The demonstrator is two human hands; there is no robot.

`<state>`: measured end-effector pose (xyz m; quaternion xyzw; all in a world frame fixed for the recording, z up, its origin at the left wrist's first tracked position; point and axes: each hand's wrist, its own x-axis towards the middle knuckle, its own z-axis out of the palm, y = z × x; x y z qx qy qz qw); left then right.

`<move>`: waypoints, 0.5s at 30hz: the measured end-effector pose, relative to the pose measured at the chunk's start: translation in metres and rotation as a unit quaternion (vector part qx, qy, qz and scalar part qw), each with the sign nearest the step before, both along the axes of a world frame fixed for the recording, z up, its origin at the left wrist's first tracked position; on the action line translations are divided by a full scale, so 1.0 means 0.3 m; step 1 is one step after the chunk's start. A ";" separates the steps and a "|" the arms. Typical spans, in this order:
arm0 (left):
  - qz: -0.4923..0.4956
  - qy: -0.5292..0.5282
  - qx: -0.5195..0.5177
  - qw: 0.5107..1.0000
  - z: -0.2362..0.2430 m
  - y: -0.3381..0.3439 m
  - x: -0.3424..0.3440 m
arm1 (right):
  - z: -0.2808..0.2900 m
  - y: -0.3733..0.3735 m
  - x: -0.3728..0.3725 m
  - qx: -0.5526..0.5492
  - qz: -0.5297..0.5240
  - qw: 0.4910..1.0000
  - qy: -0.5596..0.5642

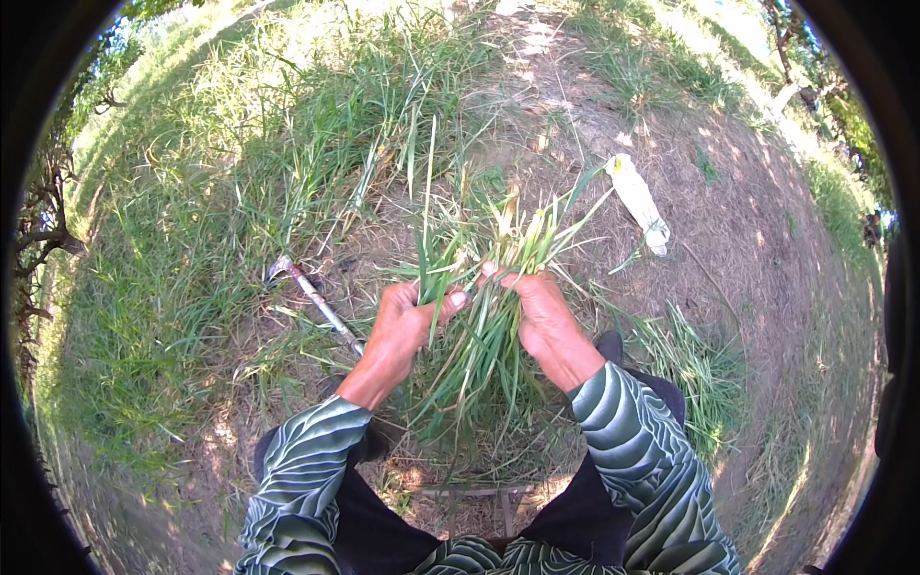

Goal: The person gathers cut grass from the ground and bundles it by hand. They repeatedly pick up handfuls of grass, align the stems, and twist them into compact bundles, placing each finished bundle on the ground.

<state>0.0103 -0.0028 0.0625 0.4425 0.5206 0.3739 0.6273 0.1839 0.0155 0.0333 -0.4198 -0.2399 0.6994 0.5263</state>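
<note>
- One stand of tall grass (163, 316) occupied the left edge of the bare ground (757, 249).
- A sickle (321, 302) lay near that edge, curved blade toward the upper left, handle slanting down toward the left wrist; its lower end was not visible.
- The left hand (395, 331) was pinching blades of the grass bunch (484, 359) between thumb and curled fingers.
- The grass bunch was located between both hands, over the ground before the person's knees, pale stems pointing away and green blades trailing back toward the person.
- The right hand (548, 321) was clasped on the pale stems, thumb toward the left hand; some fingers were hidden.
- A white elongated bundle (636, 201) lay beyond the right hand, apart from it; contents could not be determined.
- A loose grass heap (695, 374) lay right of the right forearm, toward the ground's right edge.
</note>
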 end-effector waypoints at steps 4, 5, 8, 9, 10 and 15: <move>0.026 -0.036 -0.026 0.999 0.000 0.016 0.003 | 0.023 -0.008 -0.018 0.049 -0.050 0.997 -0.038; 0.041 -0.020 0.004 0.999 -0.012 0.018 0.009 | 0.031 -0.013 -0.024 0.064 -0.056 0.995 -0.047; 0.037 -0.026 -0.004 0.999 -0.033 0.031 0.010 | 0.007 -0.012 -0.032 0.092 -0.077 0.991 -0.066; 0.040 -0.023 -0.012 0.999 -0.033 0.033 0.015 | 0.000 -0.014 -0.037 0.099 -0.097 0.988 -0.067; 0.044 -0.020 -0.020 0.999 -0.033 0.034 0.018 | -0.005 -0.017 -0.038 0.098 -0.098 0.987 -0.087; 0.034 -0.001 -0.039 0.999 -0.046 0.039 0.026 | -0.015 -0.033 -0.036 0.155 -0.086 0.961 -0.212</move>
